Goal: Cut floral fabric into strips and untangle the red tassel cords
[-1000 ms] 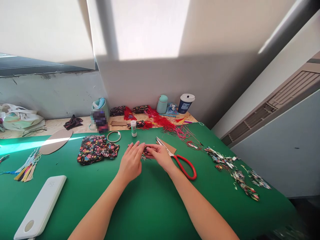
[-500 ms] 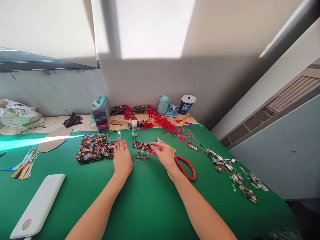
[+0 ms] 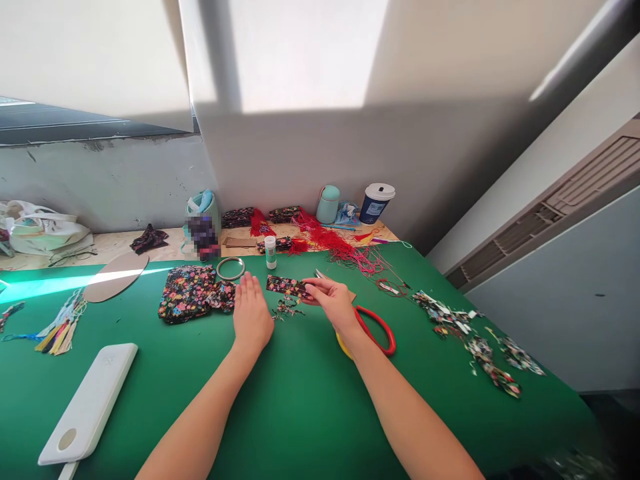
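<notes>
My left hand [image 3: 253, 313] is open, its fingers stretched out, standing on the green table top beside small dark fabric snippets [image 3: 287, 307]. At its left lie a gathered floral fabric piece [image 3: 221, 296] and a larger stack of black floral fabric [image 3: 186, 293]. A metal ring [image 3: 231, 268] rests just behind its fingertips. My right hand [image 3: 332, 301] is closed on a flat black floral strip [image 3: 284, 286], held between thumb and fingers. Under that wrist lie scissors [image 3: 381, 332] with red and yellow handles, partly hidden by my forearm.
A glue stick [image 3: 271, 252] stands behind the hands. Red tassels [image 3: 333, 241], a mint bottle [image 3: 328, 204] and a lidded cup [image 3: 376, 203] are at the back. A white power bank [image 3: 93, 400] lies front left, fabric scraps [image 3: 445, 313] at right.
The view has shifted slightly, so most things sit a little further right. My left hand has moved slightly right, towards the snippets; the right hand still holds the strip.
</notes>
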Demonstrator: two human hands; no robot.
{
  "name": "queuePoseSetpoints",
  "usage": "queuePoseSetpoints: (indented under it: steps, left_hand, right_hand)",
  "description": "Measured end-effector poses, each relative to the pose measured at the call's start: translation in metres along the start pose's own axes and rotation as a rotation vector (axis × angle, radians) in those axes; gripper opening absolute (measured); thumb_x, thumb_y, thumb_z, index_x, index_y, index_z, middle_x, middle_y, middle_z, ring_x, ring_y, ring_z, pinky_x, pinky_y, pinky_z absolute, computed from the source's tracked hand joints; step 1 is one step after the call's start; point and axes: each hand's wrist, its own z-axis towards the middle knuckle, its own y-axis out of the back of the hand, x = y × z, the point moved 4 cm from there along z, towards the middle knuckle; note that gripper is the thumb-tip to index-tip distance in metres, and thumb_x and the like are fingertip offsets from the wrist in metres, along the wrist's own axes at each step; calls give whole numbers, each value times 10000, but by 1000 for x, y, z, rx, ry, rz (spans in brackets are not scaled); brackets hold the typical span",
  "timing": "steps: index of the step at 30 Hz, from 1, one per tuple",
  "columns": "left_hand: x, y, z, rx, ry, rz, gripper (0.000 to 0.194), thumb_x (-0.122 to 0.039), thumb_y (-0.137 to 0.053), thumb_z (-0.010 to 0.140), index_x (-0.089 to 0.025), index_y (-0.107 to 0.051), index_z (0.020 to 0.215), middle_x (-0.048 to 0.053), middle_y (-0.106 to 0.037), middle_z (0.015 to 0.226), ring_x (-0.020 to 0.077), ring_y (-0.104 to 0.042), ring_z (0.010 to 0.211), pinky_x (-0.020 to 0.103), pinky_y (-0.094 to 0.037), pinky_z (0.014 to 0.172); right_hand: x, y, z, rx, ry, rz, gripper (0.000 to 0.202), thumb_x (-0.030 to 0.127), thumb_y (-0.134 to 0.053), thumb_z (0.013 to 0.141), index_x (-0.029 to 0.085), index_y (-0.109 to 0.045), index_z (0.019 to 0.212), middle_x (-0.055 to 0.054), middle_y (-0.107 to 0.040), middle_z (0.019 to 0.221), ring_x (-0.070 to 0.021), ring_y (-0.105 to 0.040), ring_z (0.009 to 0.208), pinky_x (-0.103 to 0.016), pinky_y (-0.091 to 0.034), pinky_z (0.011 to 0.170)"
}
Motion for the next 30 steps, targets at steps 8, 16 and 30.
queuePoseSetpoints:
  steps: [8, 16, 30]
  left_hand:
    - [-42, 11, -13, -11, -525, -103, 874, -5, -400, 703, -79, -3, 1478, 148, -176, 1533, 249, -46, 1419, 463, -241, 1137]
    - [1, 4, 3, -5, -61, -36, 762, -39, -424, 709, -8, -207, 1438, 239, -354, 1448, 318, -255, 1381, 514, -248, 1114]
    - [-21, 8, -5, 109, -285, -287, 411, -239, -397, 927, -117, -422, 1318, 138, -608, 1031, 242, -586, 947, 428, -474, 851]
  right_hand:
    - [5, -8, -6, 35, 12, -30, 297, 393, -783, 554, 198, -745, 775, -45, -746, 727, -252, -707, 690, -411, -607, 708]
    - [7, 6, 1, 4, 28, -54, 326, 411, -776, 556, 181, -740, 785, -34, -733, 698, -215, -687, 623, -407, -609, 662]
    - [12, -1, -25, 149, 81, -282, 367, 444, -602, 773, 200, -653, 1042, -64, -718, 908, -215, -694, 768, -371, -574, 743]
